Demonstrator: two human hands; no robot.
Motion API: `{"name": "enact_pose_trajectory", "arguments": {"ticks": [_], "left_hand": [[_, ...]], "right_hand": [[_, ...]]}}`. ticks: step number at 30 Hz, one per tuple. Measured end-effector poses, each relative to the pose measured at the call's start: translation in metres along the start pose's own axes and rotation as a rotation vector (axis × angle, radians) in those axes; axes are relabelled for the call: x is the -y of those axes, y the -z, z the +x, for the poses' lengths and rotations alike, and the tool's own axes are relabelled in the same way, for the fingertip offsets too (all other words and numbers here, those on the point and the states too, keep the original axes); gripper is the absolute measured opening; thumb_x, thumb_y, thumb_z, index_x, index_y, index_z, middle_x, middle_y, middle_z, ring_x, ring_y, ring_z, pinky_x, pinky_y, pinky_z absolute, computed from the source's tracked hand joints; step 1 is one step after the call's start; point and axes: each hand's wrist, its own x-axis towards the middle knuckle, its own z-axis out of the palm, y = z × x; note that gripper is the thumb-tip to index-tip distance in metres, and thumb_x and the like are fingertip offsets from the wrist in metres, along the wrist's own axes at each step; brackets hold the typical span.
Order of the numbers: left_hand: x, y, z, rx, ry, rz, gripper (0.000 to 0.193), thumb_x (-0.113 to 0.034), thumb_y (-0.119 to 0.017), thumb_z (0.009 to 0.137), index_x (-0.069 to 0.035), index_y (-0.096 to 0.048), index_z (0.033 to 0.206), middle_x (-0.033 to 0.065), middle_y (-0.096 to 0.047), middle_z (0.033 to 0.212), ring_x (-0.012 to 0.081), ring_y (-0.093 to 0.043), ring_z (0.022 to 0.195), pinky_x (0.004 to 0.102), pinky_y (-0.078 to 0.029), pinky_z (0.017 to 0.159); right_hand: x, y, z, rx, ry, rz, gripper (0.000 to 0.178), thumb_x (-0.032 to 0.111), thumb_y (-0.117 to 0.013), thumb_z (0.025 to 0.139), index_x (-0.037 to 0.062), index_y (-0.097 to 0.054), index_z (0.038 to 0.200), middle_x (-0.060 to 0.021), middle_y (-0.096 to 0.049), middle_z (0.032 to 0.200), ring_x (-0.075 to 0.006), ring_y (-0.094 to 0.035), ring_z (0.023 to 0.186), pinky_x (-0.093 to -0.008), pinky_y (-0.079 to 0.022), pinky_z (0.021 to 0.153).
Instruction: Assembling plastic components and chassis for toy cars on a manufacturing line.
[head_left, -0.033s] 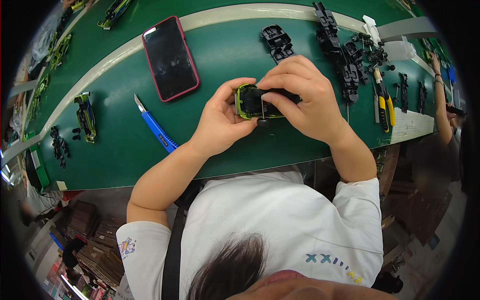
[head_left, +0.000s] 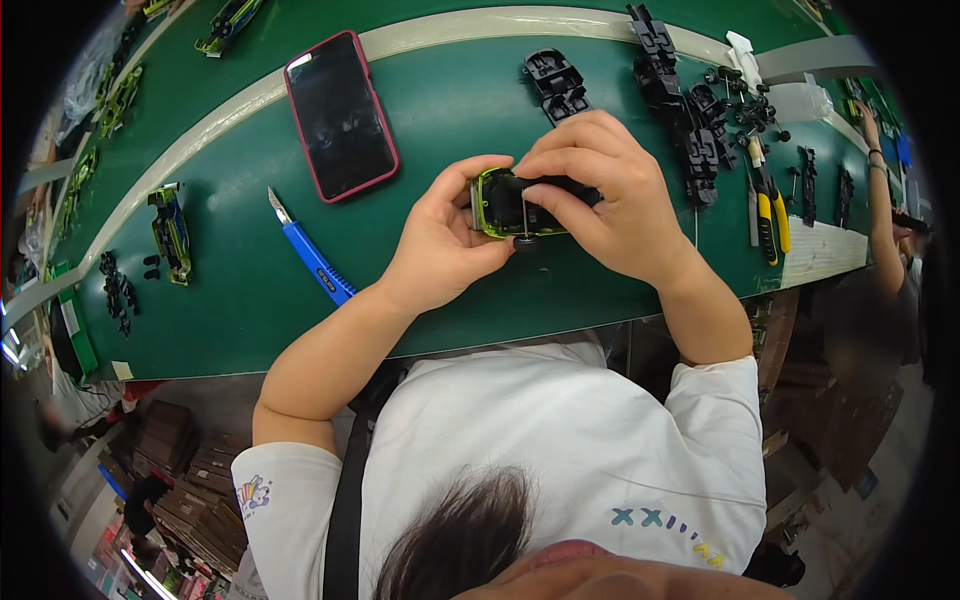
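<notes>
Green worktop (head_left: 220, 325) below toy car (head_left: 498, 208), pale strip (head_left: 500, 20), brown stacks (head_left: 208, 505).

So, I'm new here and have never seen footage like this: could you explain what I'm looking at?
There is no machine, just a person's two bare hands. The view comes from the left one of two fisheye cameras worn on the head, looking down, so straight edges bend.

The left hand holds a green-and-black toy car body. The right hand has its fingertips at it, beside a thin axle with a black wheel; exactly what they grip is hidden.

On the green table lie a phone and a blue cutter knife to the left, and black plastic parts and yellow-and-black pliers to the right.
</notes>
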Motion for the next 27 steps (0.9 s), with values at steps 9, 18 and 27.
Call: {"name": "enact_pose_trajectory", "arguments": {"ticks": [9,18,27], "left_hand": [[0.002,-0.001,0.0,-0.022,0.02,-0.01,0.061,0.014,-0.056,0.073,-0.004,-0.041,0.13,0.0079,-0.048,0.115,0.0147,-0.056,0.102,0.0274,-0.052,0.084],[0.0,0.001,0.004,0.045,0.004,-0.016,0.063,0.013,-0.052,0.073,-0.002,-0.038,0.133,0.0093,-0.048,0.118,0.0165,-0.055,0.105,0.0307,-0.051,0.086],[-0.002,0.007,-0.007,-0.08,0.069,0.01,0.042,-0.014,-0.046,0.096,-0.001,-0.038,0.134,0.0143,-0.051,0.122,0.0253,-0.058,0.109,0.0424,-0.051,0.09]], "right_hand": [[-0.014,-0.008,-0.005,0.024,-0.08,0.036,0.015,0.006,-0.07,0.074,0.0056,-0.069,0.089,-0.0055,-0.062,0.085,-0.0235,-0.056,0.084,-0.0328,-0.046,0.073],[-0.015,0.005,-0.008,0.032,-0.036,0.042,0.032,0.016,-0.073,0.072,0.0044,-0.066,0.101,-0.009,-0.063,0.093,-0.0273,-0.056,0.091,-0.0361,-0.046,0.081],[0.004,0.087,-0.029,-0.38,-0.021,-0.196,0.027,0.011,-0.077,0.07,0.0033,-0.068,0.095,-0.0087,-0.067,0.098,-0.0248,-0.061,0.095,-0.0347,-0.047,0.085]]}}
